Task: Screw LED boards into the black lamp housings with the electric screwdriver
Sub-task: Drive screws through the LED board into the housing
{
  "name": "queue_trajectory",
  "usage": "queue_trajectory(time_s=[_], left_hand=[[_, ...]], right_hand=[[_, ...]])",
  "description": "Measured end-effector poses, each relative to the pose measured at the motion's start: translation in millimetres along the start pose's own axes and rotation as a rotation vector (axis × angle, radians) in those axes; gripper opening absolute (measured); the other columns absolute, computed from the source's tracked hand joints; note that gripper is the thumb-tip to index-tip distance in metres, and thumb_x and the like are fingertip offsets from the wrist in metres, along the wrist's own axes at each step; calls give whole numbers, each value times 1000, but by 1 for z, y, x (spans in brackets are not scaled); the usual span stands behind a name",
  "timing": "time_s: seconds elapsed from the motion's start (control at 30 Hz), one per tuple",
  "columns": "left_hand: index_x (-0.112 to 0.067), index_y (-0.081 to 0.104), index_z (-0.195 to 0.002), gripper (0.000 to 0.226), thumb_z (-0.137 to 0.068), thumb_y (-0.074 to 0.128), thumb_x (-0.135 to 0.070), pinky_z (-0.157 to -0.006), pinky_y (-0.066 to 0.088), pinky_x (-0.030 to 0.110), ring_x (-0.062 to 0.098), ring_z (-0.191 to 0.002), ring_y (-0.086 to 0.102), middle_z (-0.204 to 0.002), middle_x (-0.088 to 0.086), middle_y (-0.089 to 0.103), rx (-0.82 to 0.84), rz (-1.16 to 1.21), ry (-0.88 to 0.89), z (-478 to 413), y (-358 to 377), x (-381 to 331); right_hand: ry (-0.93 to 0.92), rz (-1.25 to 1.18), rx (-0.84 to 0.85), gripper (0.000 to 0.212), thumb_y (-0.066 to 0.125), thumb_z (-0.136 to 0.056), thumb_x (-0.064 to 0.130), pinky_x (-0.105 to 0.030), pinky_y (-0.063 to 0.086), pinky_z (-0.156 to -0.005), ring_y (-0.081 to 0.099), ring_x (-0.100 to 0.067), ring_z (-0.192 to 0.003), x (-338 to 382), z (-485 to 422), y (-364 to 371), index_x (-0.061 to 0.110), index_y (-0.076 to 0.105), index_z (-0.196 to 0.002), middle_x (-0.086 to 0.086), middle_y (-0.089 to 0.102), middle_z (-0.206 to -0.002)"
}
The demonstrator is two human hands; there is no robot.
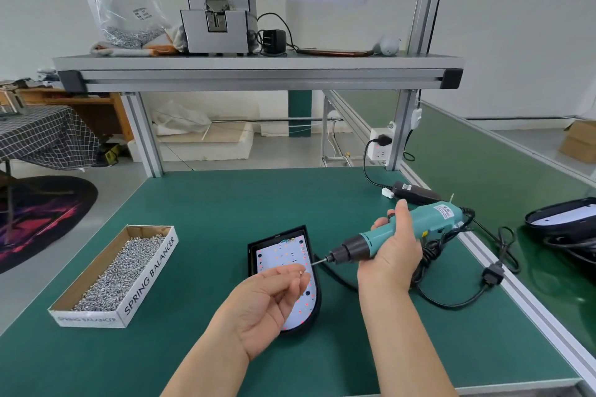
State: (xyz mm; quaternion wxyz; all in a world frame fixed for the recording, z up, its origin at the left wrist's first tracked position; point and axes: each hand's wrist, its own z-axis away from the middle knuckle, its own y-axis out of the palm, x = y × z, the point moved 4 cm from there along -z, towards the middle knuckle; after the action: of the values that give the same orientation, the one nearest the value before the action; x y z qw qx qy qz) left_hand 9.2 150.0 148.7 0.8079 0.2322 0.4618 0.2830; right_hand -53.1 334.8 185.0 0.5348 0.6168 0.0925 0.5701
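A black lamp housing lies on the green mat with a white LED board seated in it. My left hand hovers palm-up over the board and pinches a small screw at its fingertips. My right hand grips the teal electric screwdriver, held nearly level, its bit tip pointing left toward the screw, just beside the housing's right edge. The lower part of the board is hidden under my left hand.
A cardboard box full of screws stands at the left. The screwdriver's black cable coils at the right, running to a power adapter. Another lamp housing lies on the far right belt. A shelf overhead carries a screw feeder.
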Motion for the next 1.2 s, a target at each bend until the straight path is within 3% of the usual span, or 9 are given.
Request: queue_trajectory(time_s=[0.33,0.67,0.83,0.97,1.13,1.2], left_hand=[[15,66,-94,12,-85,58,17,-50,57,20,24,-66,74,-83,27,71,34,-23,4,5,2,2],[10,76,-74,16,-81,63,16,-52,57,20,24,-68,74,-84,27,70,47,-81,32,13,3,-1],[11,74,-76,17,-83,61,18,-51,57,20,25,-67,73,-83,27,70,37,-84,45,15,3,-1],[8,73,-76,18,-83,61,19,-56,58,20,27,-69,73,-83,27,71,5,-182,140,17,4,-1],[0,72,-79,12,-81,70,11,-71,59,24,26,-74,74,-83,20,75,-110,-434,380,21,7,1],[-5,73,-78,14,-83,70,8,-68,56,19,23,-72,74,-80,17,75,-120,-499,453,24,10,3]], right_hand=[[-106,114,38,20,71,-90,23,-16,41,-43,52,-5,-46,5,19,3,18,54,-82,12,54,-52],[-111,132,36,19,71,-90,24,-16,42,-44,52,-5,-48,6,22,3,21,55,-82,11,54,-53],[-123,149,29,20,72,-90,25,-23,42,-50,52,-7,-50,5,22,2,21,54,-81,7,54,-56],[-160,172,41,19,72,-87,29,-27,42,-54,51,-9,-51,4,23,1,23,55,-80,5,55,-57],[-203,194,22,20,73,-80,34,-30,42,-56,49,-13,-54,4,26,1,24,55,-75,2,56,-60],[-193,193,-6,18,72,-81,33,-30,42,-57,49,-13,-55,3,25,1,27,57,-75,3,55,-60]])
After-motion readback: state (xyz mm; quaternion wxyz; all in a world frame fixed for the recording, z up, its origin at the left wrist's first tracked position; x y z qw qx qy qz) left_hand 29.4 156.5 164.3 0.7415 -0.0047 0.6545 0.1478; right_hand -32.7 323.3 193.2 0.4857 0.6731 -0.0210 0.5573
